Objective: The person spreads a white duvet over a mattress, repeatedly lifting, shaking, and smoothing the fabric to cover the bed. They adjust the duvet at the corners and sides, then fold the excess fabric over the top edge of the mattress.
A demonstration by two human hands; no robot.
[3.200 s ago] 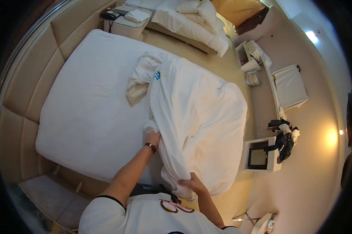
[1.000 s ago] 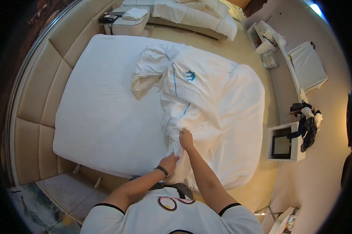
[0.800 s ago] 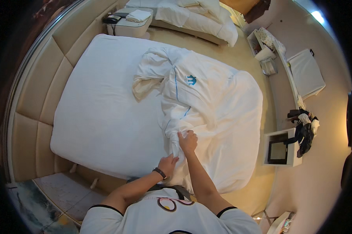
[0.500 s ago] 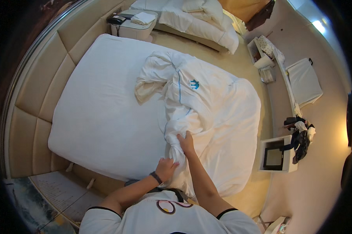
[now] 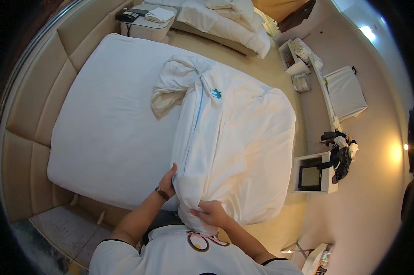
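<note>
A white duvet (image 5: 243, 137) with a thin blue stripe and a small blue emblem covers the foot half of the bed. Its far corner is bunched and folded back over the white bed sheet (image 5: 110, 114). At the duvet's near left edge is my left hand (image 5: 167, 182), thumb up along the fabric and the other fingers mostly hidden by it; it appears to grip that edge. Close to my body, my right hand (image 5: 210, 213) pinches the duvet's near end, fingers curled into the cloth.
A padded beige headboard (image 5: 28, 114) runs along the left. Beyond the bed stand a white nightstand (image 5: 145, 31) with a black telephone and folded cloths, and a second bed (image 5: 216, 34). To the right are a white open cabinet (image 5: 328, 178) and a dark clothes pile (image 5: 342, 158).
My left hand has moved up and left along the duvet's edge, while my right hand has come down toward my body. The duvet's near part is pulled straighter, its blue stripe now smoother.
</note>
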